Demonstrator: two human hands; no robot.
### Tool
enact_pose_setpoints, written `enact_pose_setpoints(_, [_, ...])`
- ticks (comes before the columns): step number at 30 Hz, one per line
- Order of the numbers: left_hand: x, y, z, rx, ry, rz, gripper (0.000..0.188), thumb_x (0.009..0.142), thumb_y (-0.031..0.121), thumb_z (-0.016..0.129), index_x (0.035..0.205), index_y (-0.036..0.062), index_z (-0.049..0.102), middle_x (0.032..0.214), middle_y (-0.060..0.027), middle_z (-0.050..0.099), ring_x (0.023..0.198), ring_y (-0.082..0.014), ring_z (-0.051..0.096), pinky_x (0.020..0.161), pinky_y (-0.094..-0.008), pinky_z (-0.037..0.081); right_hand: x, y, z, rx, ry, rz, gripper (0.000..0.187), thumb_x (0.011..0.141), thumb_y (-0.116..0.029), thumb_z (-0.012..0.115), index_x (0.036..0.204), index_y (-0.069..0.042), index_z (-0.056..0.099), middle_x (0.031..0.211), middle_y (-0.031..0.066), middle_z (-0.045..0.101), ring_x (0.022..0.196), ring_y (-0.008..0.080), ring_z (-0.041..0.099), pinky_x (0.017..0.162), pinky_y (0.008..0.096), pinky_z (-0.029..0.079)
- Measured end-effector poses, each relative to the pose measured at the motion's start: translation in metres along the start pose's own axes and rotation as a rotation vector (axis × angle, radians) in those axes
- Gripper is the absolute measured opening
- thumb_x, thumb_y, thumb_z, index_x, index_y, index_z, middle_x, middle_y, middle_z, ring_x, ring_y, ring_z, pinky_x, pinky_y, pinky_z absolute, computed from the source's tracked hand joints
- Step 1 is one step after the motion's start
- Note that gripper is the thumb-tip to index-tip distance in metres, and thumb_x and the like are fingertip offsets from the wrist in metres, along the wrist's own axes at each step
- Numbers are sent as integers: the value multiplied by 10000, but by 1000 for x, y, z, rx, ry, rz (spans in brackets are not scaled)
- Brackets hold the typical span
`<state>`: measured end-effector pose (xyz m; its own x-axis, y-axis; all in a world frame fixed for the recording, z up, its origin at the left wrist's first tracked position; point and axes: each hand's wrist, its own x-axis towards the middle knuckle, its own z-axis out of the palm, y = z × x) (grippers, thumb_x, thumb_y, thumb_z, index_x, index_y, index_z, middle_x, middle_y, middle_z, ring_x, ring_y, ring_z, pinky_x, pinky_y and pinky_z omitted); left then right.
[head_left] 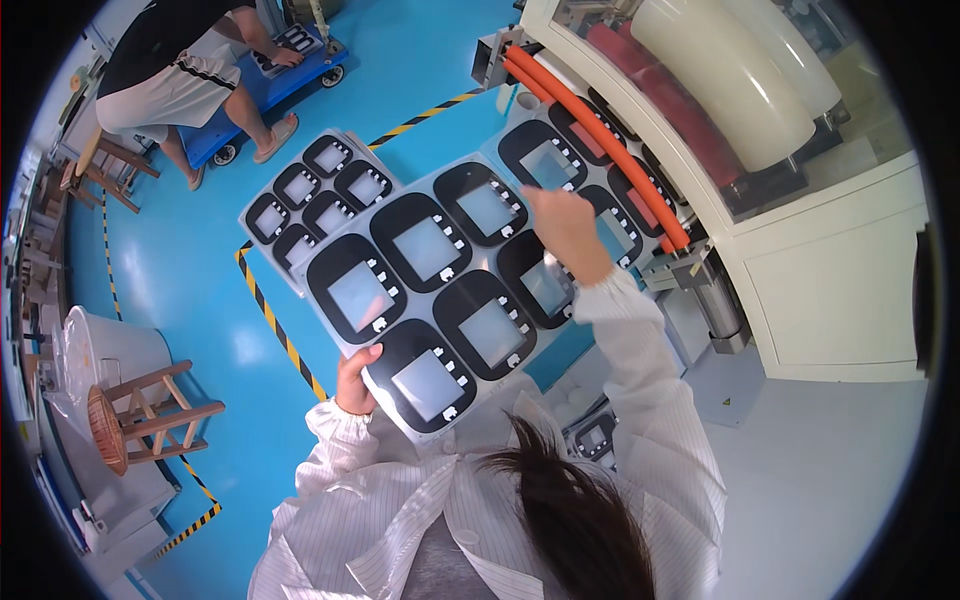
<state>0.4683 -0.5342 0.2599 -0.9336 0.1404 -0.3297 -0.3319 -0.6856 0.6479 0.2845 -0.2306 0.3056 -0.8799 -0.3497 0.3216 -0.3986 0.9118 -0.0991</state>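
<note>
A pale sheet (pixel 392 292) with rows of black rounded panels, each with a light square window, stretches in front of me toward orange rollers. The thumb of my left hand (pixel 356 382) lies over its near left corner, and the hand is closed on that edge. My right hand (pixel 570 228) is above the sheet's far right part, fingers curled together at a panel. What those fingers pinch, if anything, is hidden. More black panels (pixel 545 156) lie beyond my right hand and run under the rollers; whether they belong to the same sheet I cannot tell.
The orange rollers (pixel 600 140) belong to a cream machine (pixel 835 275) with large white rolls. A stack of similar sheets (pixel 318 190) lies at the far left. Beyond, a person (pixel 180 70) bends over a blue cart (pixel 255 100). A wooden stool (pixel 150 415) stands at left.
</note>
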Motion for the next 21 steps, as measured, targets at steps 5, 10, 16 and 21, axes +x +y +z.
enact_pose_setpoints(5, [6,5,-7,-86,-11,-5,677,787,72,545,1428,40,329,1265,-118,534,1076,-226,570,938,-332,452,-125,5,-73,-85,-295,182,358,769,-38,548,1090,-150,663,729,131,638,646,319,610,560,399,473])
enact_pose_setpoints(10, [41,24,-44,-50,32,58,628,801,94,556,1400,39,377,1208,-144,582,1050,-230,602,947,-335,462,-189,13,-115,365,-566,432,204,878,-85,538,1039,-56,660,646,91,605,563,210,559,564,300,455])
enact_pose_setpoints(16, [133,95,-77,87,161,248,419,830,141,584,1226,12,541,1080,-117,652,995,-243,629,926,-357,480,-211,14,-92,1079,-230,724,231,962,-163,513,964,38,627,724,25,593,647,97,537,620,234,445])
enact_pose_setpoints(21, [196,144,-168,179,243,135,292,846,177,595,1087,13,612,1016,-74,672,946,-204,639,894,-326,484,-193,-1,-73,1113,-53,798,286,953,-206,543,1106,23,619,926,45,654,850,120,595,738,250,470])
